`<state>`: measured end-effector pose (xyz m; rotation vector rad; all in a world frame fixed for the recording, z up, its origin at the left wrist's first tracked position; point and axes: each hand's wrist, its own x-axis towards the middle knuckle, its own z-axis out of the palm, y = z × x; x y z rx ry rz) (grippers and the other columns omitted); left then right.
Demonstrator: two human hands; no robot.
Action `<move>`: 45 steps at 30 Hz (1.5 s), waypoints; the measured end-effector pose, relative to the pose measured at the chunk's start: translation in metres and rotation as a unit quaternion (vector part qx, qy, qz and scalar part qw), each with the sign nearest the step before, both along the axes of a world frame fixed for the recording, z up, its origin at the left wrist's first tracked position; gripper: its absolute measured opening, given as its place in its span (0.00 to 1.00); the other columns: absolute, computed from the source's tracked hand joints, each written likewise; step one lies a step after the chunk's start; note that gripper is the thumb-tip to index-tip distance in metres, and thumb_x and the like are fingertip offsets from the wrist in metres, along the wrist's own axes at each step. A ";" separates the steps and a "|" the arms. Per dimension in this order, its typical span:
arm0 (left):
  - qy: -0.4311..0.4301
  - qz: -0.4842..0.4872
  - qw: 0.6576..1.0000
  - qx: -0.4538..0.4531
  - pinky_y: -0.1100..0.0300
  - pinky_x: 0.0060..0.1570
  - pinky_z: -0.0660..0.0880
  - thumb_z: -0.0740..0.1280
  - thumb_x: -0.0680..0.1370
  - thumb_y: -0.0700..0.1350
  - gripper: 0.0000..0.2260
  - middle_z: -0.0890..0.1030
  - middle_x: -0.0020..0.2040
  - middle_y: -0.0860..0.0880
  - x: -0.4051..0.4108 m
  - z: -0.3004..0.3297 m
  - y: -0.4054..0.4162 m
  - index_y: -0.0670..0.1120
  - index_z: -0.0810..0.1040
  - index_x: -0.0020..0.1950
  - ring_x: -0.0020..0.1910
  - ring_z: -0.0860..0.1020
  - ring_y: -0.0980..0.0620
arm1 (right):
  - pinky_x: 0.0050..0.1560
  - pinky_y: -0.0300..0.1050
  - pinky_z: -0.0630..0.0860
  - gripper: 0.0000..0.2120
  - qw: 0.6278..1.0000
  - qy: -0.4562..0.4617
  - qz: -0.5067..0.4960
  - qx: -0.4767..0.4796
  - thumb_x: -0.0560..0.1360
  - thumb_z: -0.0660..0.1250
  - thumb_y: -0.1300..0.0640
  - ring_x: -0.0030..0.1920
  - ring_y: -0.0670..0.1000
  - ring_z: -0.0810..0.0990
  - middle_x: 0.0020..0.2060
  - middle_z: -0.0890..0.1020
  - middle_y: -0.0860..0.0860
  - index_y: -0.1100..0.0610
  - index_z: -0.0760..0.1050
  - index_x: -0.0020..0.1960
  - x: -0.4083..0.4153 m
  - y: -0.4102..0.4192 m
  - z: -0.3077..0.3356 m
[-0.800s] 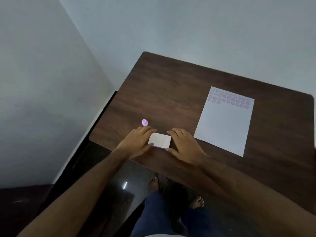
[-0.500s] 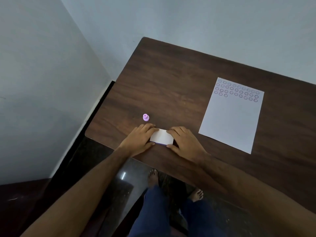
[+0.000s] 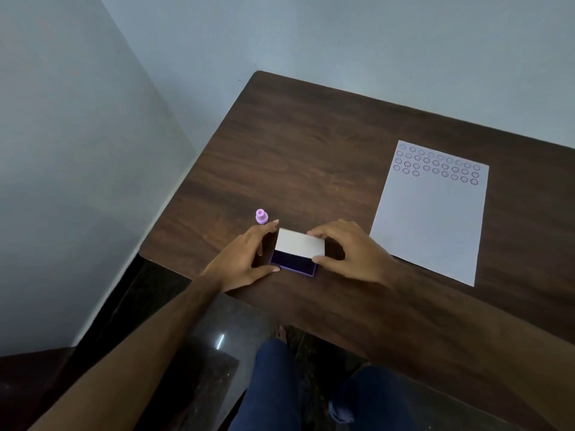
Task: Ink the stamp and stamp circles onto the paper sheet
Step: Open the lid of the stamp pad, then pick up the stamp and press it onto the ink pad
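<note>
A purple ink pad (image 3: 294, 265) lies near the table's front edge, its dark pad partly showing. Its white lid (image 3: 300, 243) is lifted and tilted back. My right hand (image 3: 351, 255) pinches the lid's right end between thumb and fingers. My left hand (image 3: 245, 259) braces the pad's left side, thumb at the base's front corner. A small pink stamp (image 3: 261, 216) stands upright just beyond my left fingertips, untouched. The white paper sheet (image 3: 431, 213) lies to the right, with several rows of purple circles along its far end.
The dark wooden table (image 3: 311, 150) sits in a corner against pale walls, with its left edge close to the stamp. Below the front edge I see my legs in blue jeans (image 3: 280, 390) and a dark glossy floor.
The lid, flat on the pad before, is now raised at its near edge, uncovering the dark ink surface. Both hands stayed at the pad. The camera view shifted slightly.
</note>
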<state>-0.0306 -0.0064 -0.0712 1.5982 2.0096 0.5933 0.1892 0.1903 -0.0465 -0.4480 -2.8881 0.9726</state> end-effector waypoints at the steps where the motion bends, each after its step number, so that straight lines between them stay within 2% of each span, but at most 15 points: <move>1: 0.001 0.009 1.000 0.011 0.70 0.51 0.70 0.71 0.72 0.64 0.41 0.66 0.71 0.65 0.001 -0.003 -0.001 0.62 0.52 0.79 0.54 0.73 0.63 | 0.61 0.41 0.67 0.22 1.000 0.016 -0.016 0.010 0.74 0.66 0.38 0.60 0.40 0.73 0.61 0.79 0.40 0.43 0.72 0.65 -0.002 0.007 -0.001; 4: 0.031 0.016 0.999 0.033 0.74 0.56 0.64 0.69 0.71 0.68 0.41 0.68 0.72 0.64 0.003 -0.010 0.000 0.64 0.52 0.78 0.61 0.68 0.75 | 0.62 0.46 0.70 0.21 0.995 0.042 -0.063 0.060 0.73 0.68 0.41 0.61 0.46 0.74 0.61 0.79 0.44 0.46 0.74 0.64 -0.014 0.028 -0.005; 5: 0.044 0.012 0.998 0.037 0.74 0.59 0.63 0.68 0.71 0.69 0.40 0.69 0.72 0.64 0.003 -0.011 0.002 0.65 0.52 0.78 0.62 0.67 0.75 | 0.62 0.47 0.70 0.22 0.994 0.038 -0.067 0.082 0.73 0.69 0.42 0.61 0.48 0.74 0.61 0.79 0.46 0.48 0.75 0.64 -0.019 0.034 -0.007; 10: 0.101 -0.025 0.993 0.050 0.65 0.60 0.70 0.66 0.72 0.70 0.37 0.71 0.71 0.62 0.001 -0.014 0.006 0.67 0.53 0.77 0.62 0.75 0.61 | 0.64 0.47 0.68 0.23 0.987 0.017 -0.032 0.158 0.73 0.68 0.41 0.64 0.50 0.73 0.63 0.77 0.48 0.49 0.75 0.65 -0.033 0.045 -0.022; 12: 0.116 -0.029 0.991 0.062 0.69 0.58 0.69 0.65 0.72 0.70 0.37 0.73 0.70 0.62 0.001 -0.018 0.006 0.66 0.54 0.77 0.59 0.76 0.63 | 0.65 0.47 0.68 0.23 0.984 0.018 -0.019 0.178 0.74 0.67 0.40 0.64 0.49 0.72 0.64 0.77 0.47 0.48 0.74 0.66 -0.032 0.047 -0.027; 15: 0.132 -0.027 0.987 0.090 0.76 0.51 0.65 0.66 0.72 0.70 0.38 0.74 0.68 0.64 0.000 -0.022 0.006 0.66 0.53 0.77 0.51 0.73 0.74 | 0.67 0.49 0.67 0.24 0.977 0.017 0.001 0.210 0.74 0.66 0.38 0.66 0.49 0.71 0.65 0.76 0.47 0.47 0.74 0.66 -0.031 0.050 -0.030; 18: 0.138 -0.031 0.982 0.121 0.79 0.43 0.66 0.67 0.72 0.70 0.38 0.74 0.60 0.70 0.000 -0.025 0.005 0.65 0.53 0.77 0.48 0.72 0.78 | 0.66 0.48 0.65 0.23 0.972 0.022 0.011 0.236 0.75 0.64 0.37 0.66 0.48 0.72 0.66 0.75 0.47 0.46 0.73 0.66 -0.030 0.051 -0.032; 20: 0.147 -0.035 0.978 0.144 0.79 0.39 0.67 0.66 0.72 0.70 0.38 0.74 0.53 0.76 0.001 -0.027 0.004 0.65 0.54 0.77 0.45 0.75 0.73 | 0.65 0.48 0.65 0.23 0.966 0.032 0.013 0.257 0.75 0.63 0.36 0.65 0.48 0.72 0.65 0.76 0.46 0.46 0.73 0.66 -0.028 0.050 -0.032; 21: 0.155 -0.037 0.975 0.152 0.78 0.39 0.68 0.66 0.72 0.70 0.38 0.74 0.54 0.76 0.001 -0.027 0.003 0.66 0.53 0.77 0.42 0.77 0.68 | 0.65 0.49 0.65 0.24 0.963 0.035 0.011 0.265 0.75 0.62 0.35 0.65 0.48 0.72 0.65 0.76 0.46 0.46 0.73 0.66 -0.027 0.048 -0.031; 24: 0.162 -0.042 0.973 0.157 0.69 0.45 0.74 0.64 0.71 0.72 0.39 0.73 0.67 0.66 0.003 -0.027 0.000 0.66 0.51 0.77 0.40 0.80 0.59 | 0.69 0.54 0.65 0.24 0.962 0.053 -0.018 0.266 0.76 0.62 0.35 0.66 0.48 0.73 0.65 0.77 0.46 0.47 0.73 0.66 -0.019 0.038 -0.026; 28: 0.159 -0.030 0.970 0.182 0.63 0.50 0.75 0.60 0.77 0.67 0.30 0.72 0.69 0.62 0.008 -0.021 -0.008 0.65 0.55 0.76 0.50 0.77 0.66 | 0.67 0.57 0.69 0.18 0.955 0.112 -0.132 0.241 0.78 0.64 0.42 0.64 0.51 0.74 0.63 0.78 0.49 0.50 0.74 0.64 0.012 0.027 -0.016; 33: 0.222 -0.026 0.955 0.197 0.58 0.54 0.76 0.56 0.80 0.64 0.23 0.75 0.68 0.56 0.013 -0.019 -0.011 0.61 0.60 0.74 0.59 0.79 0.56 | 0.66 0.54 0.69 0.23 0.927 -0.003 -0.241 0.287 0.78 0.63 0.42 0.66 0.56 0.72 0.68 0.75 0.52 0.52 0.72 0.68 0.068 0.022 -0.019; 36: 0.256 0.008 0.936 0.239 0.59 0.50 0.75 0.57 0.81 0.60 0.20 0.76 0.66 0.53 0.011 -0.021 -0.010 0.58 0.66 0.71 0.56 0.79 0.54 | 0.69 0.55 0.67 0.28 0.922 -0.050 -0.283 0.259 0.79 0.59 0.39 0.71 0.57 0.69 0.73 0.70 0.53 0.53 0.67 0.74 0.093 0.019 -0.024; 40: 0.246 0.084 0.928 0.266 0.56 0.48 0.78 0.59 0.83 0.54 0.12 0.74 0.63 0.53 0.007 -0.024 -0.008 0.54 0.71 0.64 0.48 0.79 0.55 | 0.74 0.56 0.63 0.32 0.931 -0.108 -0.278 0.212 0.80 0.53 0.36 0.75 0.56 0.64 0.78 0.63 0.53 0.53 0.61 0.78 0.105 0.007 -0.032; 45: 0.300 0.057 0.911 0.276 0.54 0.47 0.77 0.62 0.81 0.50 0.11 0.77 0.60 0.50 0.006 -0.028 -0.002 0.50 0.73 0.62 0.50 0.79 0.52 | 0.68 0.55 0.67 0.27 0.931 -0.080 -0.251 0.252 0.80 0.53 0.37 0.68 0.55 0.72 0.72 0.71 0.51 0.51 0.69 0.72 0.109 -0.008 -0.036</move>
